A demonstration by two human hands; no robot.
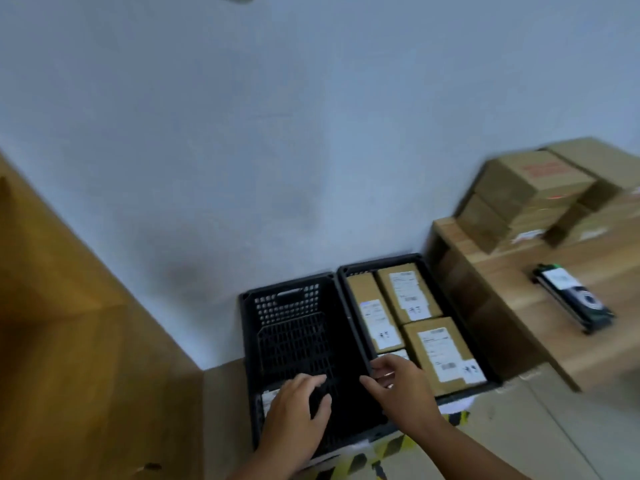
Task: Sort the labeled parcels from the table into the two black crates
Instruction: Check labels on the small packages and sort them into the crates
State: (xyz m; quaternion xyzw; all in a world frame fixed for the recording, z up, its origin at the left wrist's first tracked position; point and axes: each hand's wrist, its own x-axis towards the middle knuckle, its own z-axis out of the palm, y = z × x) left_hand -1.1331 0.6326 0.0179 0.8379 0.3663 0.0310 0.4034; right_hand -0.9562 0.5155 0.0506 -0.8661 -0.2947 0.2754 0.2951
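The wooden table [519, 282] at right carries stacked cardboard boxes [526, 188]. On the floor beside it, the right crate [381, 262] holds three labeled parcels [443, 355] lying flat. The left crate [287, 299] holds one white-labeled parcel [268, 400] in its near corner. The left hand [298, 407] reaches over that parcel with fingers extended. The right hand [401, 386] is at the rim between the crates with fingers curled; grip cannot be determined. A handheld device [571, 296] lies on the table.

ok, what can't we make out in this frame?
Head view:
- Labels on the parcels: motion-blurred, text unreadable.
- Item in left crate: left hand covers all but a white patch.
- Fourth parcel in right crate: mostly behind right hand, whose grip is unclear.
- Boxes on table: blurred, cut by right edge.
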